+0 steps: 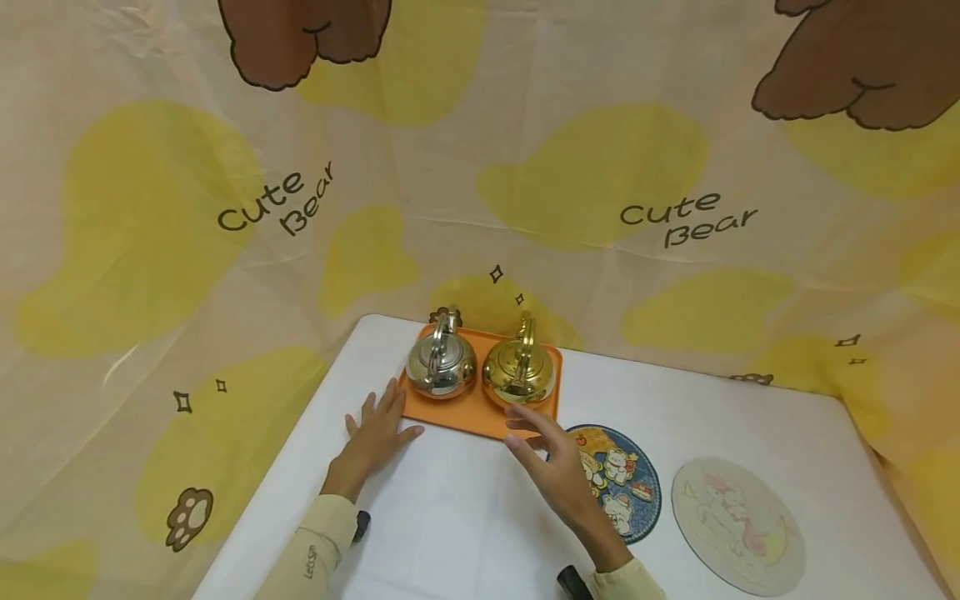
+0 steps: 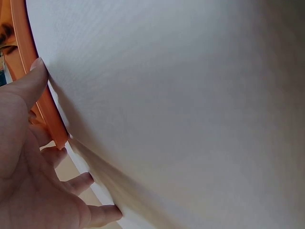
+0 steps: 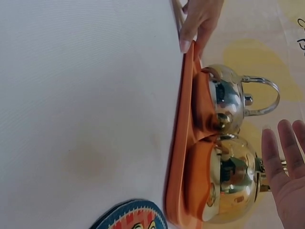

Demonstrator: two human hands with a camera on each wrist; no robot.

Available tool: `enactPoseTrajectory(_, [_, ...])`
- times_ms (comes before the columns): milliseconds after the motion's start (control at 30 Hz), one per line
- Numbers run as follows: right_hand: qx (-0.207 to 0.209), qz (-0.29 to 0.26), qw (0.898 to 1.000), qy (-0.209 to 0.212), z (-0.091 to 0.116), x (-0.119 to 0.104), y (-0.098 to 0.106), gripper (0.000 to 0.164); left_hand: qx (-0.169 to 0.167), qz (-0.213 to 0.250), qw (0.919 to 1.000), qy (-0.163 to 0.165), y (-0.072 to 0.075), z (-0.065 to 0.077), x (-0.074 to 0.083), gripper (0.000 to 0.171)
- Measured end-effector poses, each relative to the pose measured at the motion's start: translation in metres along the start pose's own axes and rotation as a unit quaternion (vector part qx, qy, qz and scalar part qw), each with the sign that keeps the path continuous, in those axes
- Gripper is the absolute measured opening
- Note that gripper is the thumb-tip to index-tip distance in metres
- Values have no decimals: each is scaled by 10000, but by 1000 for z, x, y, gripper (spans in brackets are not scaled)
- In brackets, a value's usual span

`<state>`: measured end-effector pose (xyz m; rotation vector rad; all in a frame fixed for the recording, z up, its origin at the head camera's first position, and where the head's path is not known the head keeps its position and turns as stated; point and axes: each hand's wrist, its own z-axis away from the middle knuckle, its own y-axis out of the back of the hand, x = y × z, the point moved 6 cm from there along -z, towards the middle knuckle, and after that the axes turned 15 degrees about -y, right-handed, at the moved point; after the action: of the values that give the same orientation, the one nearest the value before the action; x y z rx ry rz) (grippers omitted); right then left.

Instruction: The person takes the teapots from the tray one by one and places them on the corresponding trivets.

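An orange tray [image 1: 450,416] lies at the back of the white table, bearing a silver teapot [image 1: 442,367] on the left and a gold teapot [image 1: 519,373] on the right. My left hand [image 1: 371,437] is at the tray's left front corner, fingers spread; in the left wrist view its thumb touches the orange rim [image 2: 26,38]. My right hand [image 1: 558,475] hovers in front of the gold teapot with fingers loosely extended. Nothing is between them, and in the right wrist view the fingers [image 3: 271,157] stand apart from the gold teapot.
A round blue mat [image 1: 645,500] with cartoon figures lies right of the tray, partly behind my right hand. Farther right is a pale round mat [image 1: 738,525] with a unicorn picture. Bear-print cloth [image 1: 525,150] hangs behind the table [image 1: 450,508].
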<state>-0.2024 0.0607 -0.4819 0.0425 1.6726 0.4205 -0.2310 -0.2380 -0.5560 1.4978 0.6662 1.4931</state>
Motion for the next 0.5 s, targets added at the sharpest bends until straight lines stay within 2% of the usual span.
enactPoseTrajectory(500, [-169, 11, 9994, -314, -15, 0, -16, 45, 15, -80, 10000, -15, -1, -1, -2, 89])
